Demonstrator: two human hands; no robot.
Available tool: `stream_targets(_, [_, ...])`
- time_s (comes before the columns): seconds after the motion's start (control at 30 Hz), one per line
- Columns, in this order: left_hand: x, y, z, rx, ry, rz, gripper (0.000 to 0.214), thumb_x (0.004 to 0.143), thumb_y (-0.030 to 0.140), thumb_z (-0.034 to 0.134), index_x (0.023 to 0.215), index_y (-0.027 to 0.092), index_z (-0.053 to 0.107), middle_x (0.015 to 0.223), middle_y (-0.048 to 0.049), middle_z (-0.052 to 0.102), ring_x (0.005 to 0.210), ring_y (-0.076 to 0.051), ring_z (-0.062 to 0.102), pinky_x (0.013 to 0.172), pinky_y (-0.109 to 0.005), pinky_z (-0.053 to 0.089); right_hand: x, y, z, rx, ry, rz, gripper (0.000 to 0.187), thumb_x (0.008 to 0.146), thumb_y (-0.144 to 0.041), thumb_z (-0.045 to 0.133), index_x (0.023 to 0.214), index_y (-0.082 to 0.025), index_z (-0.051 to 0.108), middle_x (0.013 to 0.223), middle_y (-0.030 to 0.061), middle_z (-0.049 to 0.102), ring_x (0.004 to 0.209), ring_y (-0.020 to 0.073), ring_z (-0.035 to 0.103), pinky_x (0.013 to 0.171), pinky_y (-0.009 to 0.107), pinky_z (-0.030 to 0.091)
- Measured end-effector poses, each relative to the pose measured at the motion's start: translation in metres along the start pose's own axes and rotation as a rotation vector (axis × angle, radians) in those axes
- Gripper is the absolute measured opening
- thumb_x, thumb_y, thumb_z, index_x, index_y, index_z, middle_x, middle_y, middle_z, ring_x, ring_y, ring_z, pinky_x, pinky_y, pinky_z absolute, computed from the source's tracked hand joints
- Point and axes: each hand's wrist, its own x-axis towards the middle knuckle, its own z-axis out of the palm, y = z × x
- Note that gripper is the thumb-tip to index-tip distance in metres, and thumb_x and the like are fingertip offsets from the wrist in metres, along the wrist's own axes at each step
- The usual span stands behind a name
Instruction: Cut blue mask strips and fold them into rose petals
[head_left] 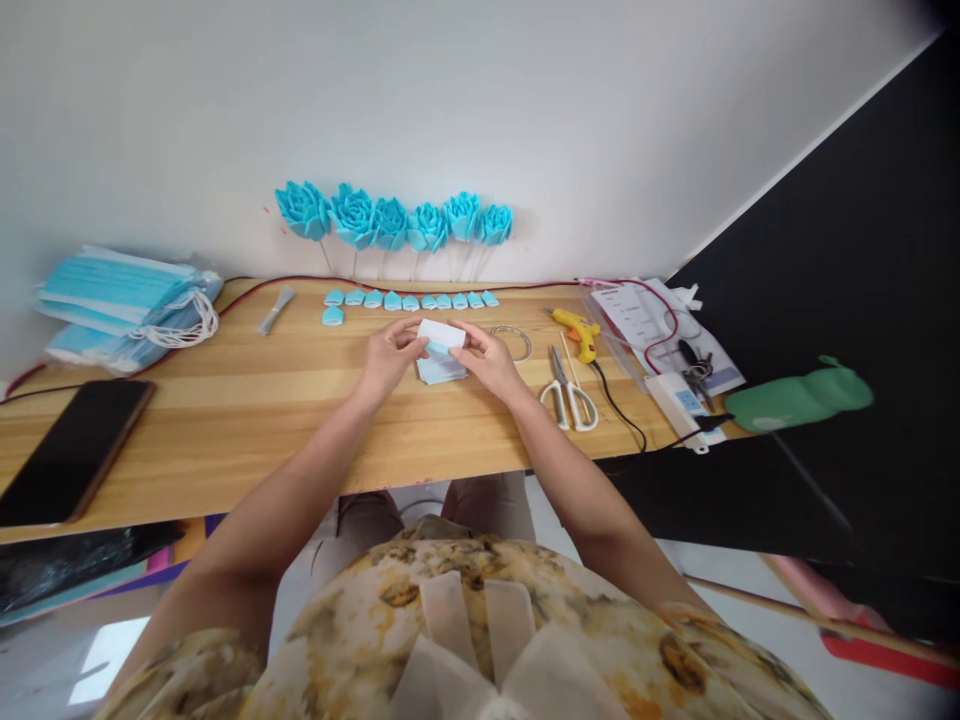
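Note:
My left hand and my right hand pinch the two sides of one small piece of mask fabric, white with a light-blue strip along its lower edge. Thumbs lie on the near side, fingers behind it. Just under it, a small stack of pale pieces rests on the wooden table. Beyond my hands runs a row of small folded blue petals, with one more petal in front at the left. Blue fabric flowers on thin stems lean against the wall.
Right of my hands are a wire ring, white-handled scissors, a yellow glue gun, a power strip, keys and a green bottle. Leftward are face masks, a phone and a thin bundle.

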Motion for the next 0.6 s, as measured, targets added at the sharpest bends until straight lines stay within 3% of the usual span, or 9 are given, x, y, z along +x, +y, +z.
stream_targets(0.13, [-0.002, 0.002, 0.002, -0.062, 0.035, 0.083, 0.044, 0.072, 0.028, 0.077, 0.113, 0.017, 0.069, 0.076, 0.0005, 0.069, 0.065, -0.011, 0.060, 0.068, -0.025, 0.048, -0.001, -0.004, 0.003, -0.025, 0.003, -0.034, 0.052, 0.080, -0.032, 0.067, 0.131, -0.020, 0.063, 0.103, 0.0051, 0.074, 0.089, 0.0192, 0.067, 0.086, 0.035, 0.055])
stream_targets(0.23, [-0.004, 0.001, 0.006, -0.189, -0.029, 0.020, 0.046, 0.070, 0.033, 0.080, 0.113, 0.019, 0.069, 0.087, -0.0017, 0.070, 0.072, -0.012, 0.061, 0.068, -0.025, 0.048, -0.002, -0.007, 0.005, -0.037, 0.050, -0.064, 0.052, 0.081, -0.033, 0.066, 0.131, -0.021, 0.061, 0.101, 0.0054, 0.073, 0.091, 0.0198, 0.067, 0.088, 0.036, 0.054])
stream_targets(0.43, [-0.007, -0.006, 0.008, -0.118, -0.125, -0.128, 0.032, 0.069, 0.044, 0.080, 0.069, 0.014, 0.069, 0.068, -0.0033, 0.065, 0.060, -0.012, 0.055, 0.060, -0.027, 0.042, -0.004, -0.011, 0.008, -0.051, 0.075, -0.097, 0.051, 0.081, -0.031, 0.066, 0.132, -0.023, 0.060, 0.087, 0.0013, 0.070, 0.081, 0.0174, 0.065, 0.083, 0.034, 0.054])
stream_targets(0.53, [-0.007, -0.005, 0.007, -0.129, -0.100, -0.117, 0.033, 0.068, 0.043, 0.081, 0.061, 0.014, 0.067, 0.064, -0.0039, 0.064, 0.058, -0.012, 0.054, 0.059, -0.028, 0.041, -0.005, -0.012, 0.006, -0.073, 0.067, -0.117, 0.051, 0.084, -0.032, 0.064, 0.133, -0.023, 0.058, 0.083, 0.0001, 0.068, 0.078, 0.0168, 0.064, 0.083, 0.034, 0.054])
stream_targets(0.6, [-0.006, -0.001, 0.006, -0.207, -0.103, -0.141, 0.030, 0.068, 0.039, 0.082, 0.060, 0.014, 0.067, 0.062, -0.0036, 0.064, 0.058, -0.013, 0.054, 0.059, -0.028, 0.041, -0.005, -0.013, 0.001, -0.109, 0.092, -0.168, 0.048, 0.088, -0.032, 0.059, 0.136, -0.024, 0.056, 0.091, 0.0025, 0.070, 0.087, 0.0184, 0.066, 0.089, 0.037, 0.054])
